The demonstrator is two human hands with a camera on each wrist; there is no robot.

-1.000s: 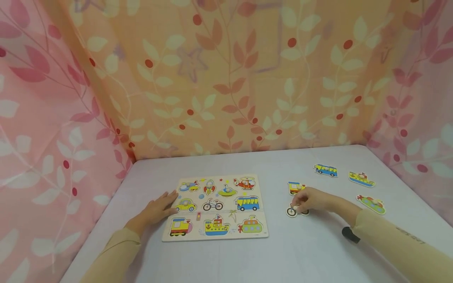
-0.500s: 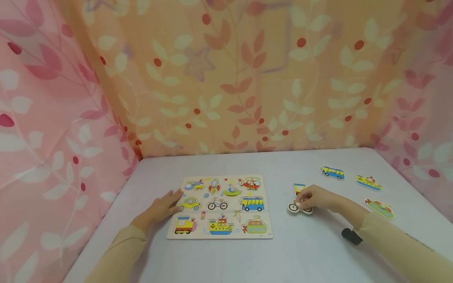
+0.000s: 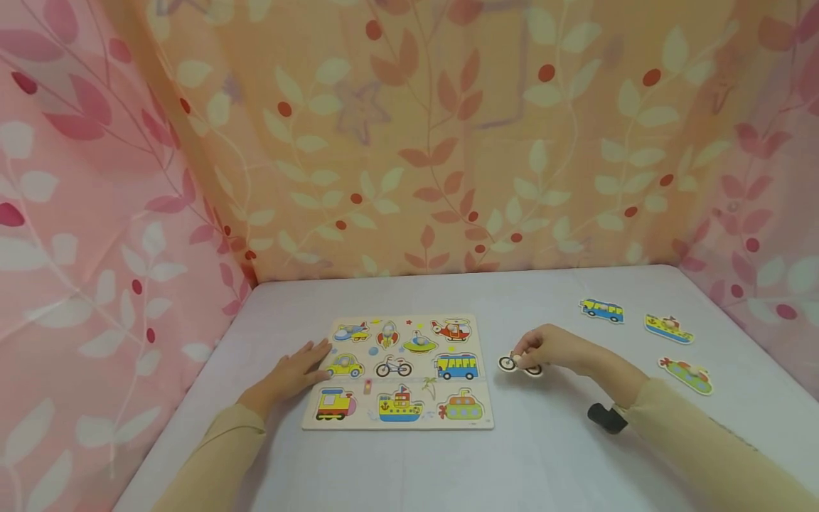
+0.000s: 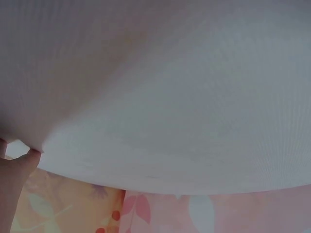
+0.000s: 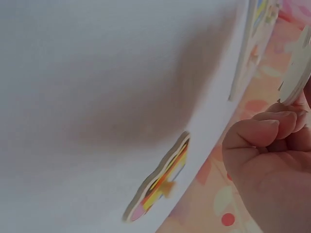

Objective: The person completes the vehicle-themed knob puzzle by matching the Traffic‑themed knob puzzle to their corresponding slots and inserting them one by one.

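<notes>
My right hand point(image 3: 557, 347) pinches a bicycle puzzle piece point(image 3: 507, 363) by its knob, off the table to the right of the puzzle board point(image 3: 308, 421). In the right wrist view the pale underside of this piece point(image 5: 295, 70) shows above the curled fingers. A train piece point(image 5: 160, 179) lies on the table near that hand; in the head view the hand hides it. My left hand point(image 3: 289, 377) rests with extended fingers at the board's left edge. The board carries an inset bicycle picture point(image 3: 393, 367) in its middle row.
Loose bus point(image 3: 601, 311), ship point(image 3: 668, 329) and submarine point(image 3: 687, 375) pieces lie at the table's right. Knobbed plane point(image 3: 352, 333), rocket point(image 3: 387, 337) and car point(image 3: 345, 365) pieces sit in the board. A black object point(image 3: 606, 418) is beside the right wrist. Patterned curtains surround the table.
My right hand has lifted the bicycle piece from the table and carried it left, toward the board. The left hand stays by the board's edge. The head view has shifted slightly.
</notes>
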